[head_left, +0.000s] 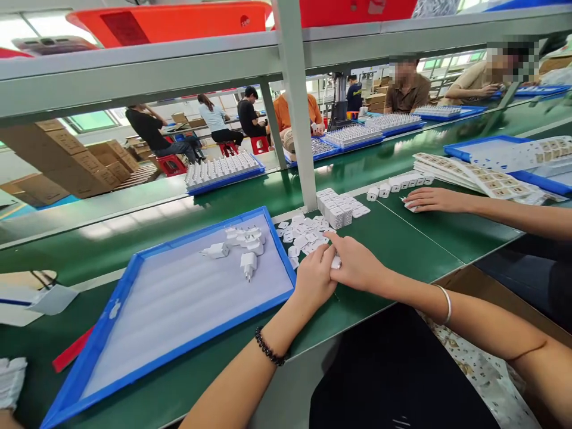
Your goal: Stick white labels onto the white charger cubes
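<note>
White piece (336, 262) mostly hidden between both hands, just right of the blue tray (124, 286). Risk: pinched off-centre, it could slip into the loose flat pieces (308, 232) beyond. Right hand (360, 262) nearly closed, thumb and forefinger around it; left hand (315, 274) pressed close, can't tell if it's gripping

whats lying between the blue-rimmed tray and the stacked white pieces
In the head view, loose flat white pieces lie scattered between tray and stack; the pale post stands behind them.
</note>
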A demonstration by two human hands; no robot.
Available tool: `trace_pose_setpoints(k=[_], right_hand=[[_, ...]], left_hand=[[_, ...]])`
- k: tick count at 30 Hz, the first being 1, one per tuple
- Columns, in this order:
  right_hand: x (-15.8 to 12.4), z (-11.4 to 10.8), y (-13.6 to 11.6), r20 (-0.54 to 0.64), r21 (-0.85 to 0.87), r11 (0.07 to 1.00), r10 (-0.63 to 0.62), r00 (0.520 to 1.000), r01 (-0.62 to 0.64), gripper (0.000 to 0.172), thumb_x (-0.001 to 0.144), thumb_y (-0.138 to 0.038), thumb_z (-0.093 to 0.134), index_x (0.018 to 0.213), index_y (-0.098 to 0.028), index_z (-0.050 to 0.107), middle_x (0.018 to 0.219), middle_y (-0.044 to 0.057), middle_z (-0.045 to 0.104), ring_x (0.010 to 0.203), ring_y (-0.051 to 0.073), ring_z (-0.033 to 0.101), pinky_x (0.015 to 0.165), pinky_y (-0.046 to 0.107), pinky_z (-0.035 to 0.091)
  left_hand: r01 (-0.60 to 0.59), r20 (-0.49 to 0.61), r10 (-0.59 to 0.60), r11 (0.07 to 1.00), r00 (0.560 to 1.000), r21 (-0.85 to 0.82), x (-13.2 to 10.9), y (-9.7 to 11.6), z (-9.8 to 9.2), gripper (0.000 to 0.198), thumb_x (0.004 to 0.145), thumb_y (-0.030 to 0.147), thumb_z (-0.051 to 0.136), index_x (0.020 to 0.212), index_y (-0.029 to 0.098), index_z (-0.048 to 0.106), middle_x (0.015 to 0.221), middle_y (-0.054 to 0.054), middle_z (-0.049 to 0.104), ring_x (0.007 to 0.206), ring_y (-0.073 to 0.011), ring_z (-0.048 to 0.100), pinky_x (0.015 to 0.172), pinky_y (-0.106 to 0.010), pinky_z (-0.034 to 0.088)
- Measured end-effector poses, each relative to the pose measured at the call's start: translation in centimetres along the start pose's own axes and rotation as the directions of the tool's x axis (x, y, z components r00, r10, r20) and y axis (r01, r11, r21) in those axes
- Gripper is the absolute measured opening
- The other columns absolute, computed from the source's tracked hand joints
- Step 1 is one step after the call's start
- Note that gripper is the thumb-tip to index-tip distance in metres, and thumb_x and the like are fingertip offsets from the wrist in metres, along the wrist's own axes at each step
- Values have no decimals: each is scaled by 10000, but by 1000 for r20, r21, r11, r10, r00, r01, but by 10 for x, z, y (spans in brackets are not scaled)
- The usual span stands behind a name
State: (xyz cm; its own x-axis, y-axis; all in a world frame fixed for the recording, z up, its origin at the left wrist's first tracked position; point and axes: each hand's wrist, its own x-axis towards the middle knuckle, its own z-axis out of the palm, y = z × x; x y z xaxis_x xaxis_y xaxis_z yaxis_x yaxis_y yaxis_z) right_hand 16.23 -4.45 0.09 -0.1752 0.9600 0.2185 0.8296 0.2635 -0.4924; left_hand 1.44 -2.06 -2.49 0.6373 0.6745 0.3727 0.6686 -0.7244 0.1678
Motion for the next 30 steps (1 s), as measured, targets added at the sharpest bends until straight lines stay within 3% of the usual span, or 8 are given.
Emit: trace_pose_setpoints(k=[3,6,8,11,17,22,27,30], right_hand=[[2,0,1,94,8,1000,18,995,-19,793,763,-188,567,1532,-103,395,1133,174,719,1081,349,624,867,412,476],[10,-16,6,273,62,998,-15,962,-2,832,782,-181,580,1577,-104,346,1104,151,750,1009,310,681,816,365,502],[24,-36,15,431,117,992,-84,898,36,807,781,-240,662,1553,-192,432,1048,77,781,913,263,717,754,315,519],[58,-60,36,594,156,986,-148,791,67,492,744,-309,777,1233,-271,739,907,1,796,821,223,733,712,275,532],[105,-34,66,422,-57,998,10,906,16,340,969,-273,585,1283,-163,655,1010,86,740,896,222,683,833,390,534],[96,-19,77,487,-148,989,88,869,-17,348,1000,-381,592,1280,-174,601,1159,80,670,963,197,666,876,416,555],[91,-36,86,582,-146,988,122,804,-44,295,961,-217,556,1255,-187,547,864,35,674,722,187,623,666,302,469],[91,-41,87,613,-120,991,118,781,-56,279,925,-193,538,1203,-207,522,744,22,643,676,206,595,609,292,393]], left_hand=[[20,10,-19,1000,1000,-8,-1,4,3,447,836,174,530,1281,140,545,1212,-159,698,1153,-312,674,1099,-525,482],[21,50,-20,1000,999,-18,-1,8,7,351,878,203,531,1218,124,563,1096,-160,720,1046,-306,709,948,-471,575],[-1,77,2,1000,997,-20,-1,9,9,323,910,226,533,1218,130,558,1131,-166,713,1067,-303,707,887,-430,600],[-57,107,58,998,993,-17,-1,9,9,303,951,260,545,1231,144,552,1261,-178,679,1183,-311,672,978,-445,578],[-167,158,171,985,972,-40,-4,-2,-3,447,933,316,646,1323,145,510,1374,-185,638,1262,-312,641,1015,-430,573],[-205,177,210,978,962,-45,-3,-7,-10,442,960,270,597,1360,133,467,1391,-198,622,1263,-307,643,998,-421,581],[-185,170,188,982,967,-34,0,-6,-11,423,964,299,598,1332,135,470,1341,-190,645,1181,-296,680,922,-397,606],[-176,183,175,984,967,-10,0,-5,-11,424,933,125,524,1352,131,462,1341,-190,641,1176,-295,682,905,-398,609]])
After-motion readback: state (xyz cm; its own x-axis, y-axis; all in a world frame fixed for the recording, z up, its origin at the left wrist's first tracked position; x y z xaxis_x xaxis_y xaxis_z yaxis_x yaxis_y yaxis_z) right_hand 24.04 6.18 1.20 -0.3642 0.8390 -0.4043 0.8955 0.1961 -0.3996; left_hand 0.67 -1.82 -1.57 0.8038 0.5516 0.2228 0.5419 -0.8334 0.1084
